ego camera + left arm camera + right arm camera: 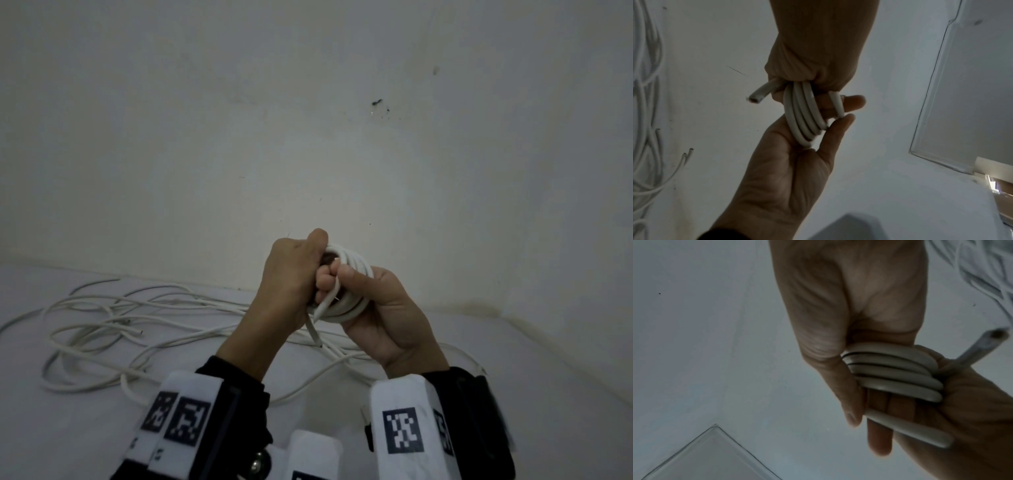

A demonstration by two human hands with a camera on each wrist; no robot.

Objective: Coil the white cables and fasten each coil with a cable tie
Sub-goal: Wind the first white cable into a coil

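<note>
A small coil of thick white cable (356, 270) (801, 113) (890, 369) hangs in the air between both hands, in front of the wall. My left hand (291, 281) (818, 56) is closed in a fist round the coil's left side, with its back towards the head camera. A cut cable end (315, 334) (758, 97) (986, 344) pokes out below that fist. My right hand (387, 308) (838, 296) cradles the coil from the right, with the thumb and fingers curled over the loops. I see no cable tie.
Several loose white cables (102, 318) (645, 113) lie tangled on the white surface (513, 377) below and left of the hands. A pale wall (308, 120) stands close behind. A framed panel (972, 81) (705, 459) shows in the wrist views.
</note>
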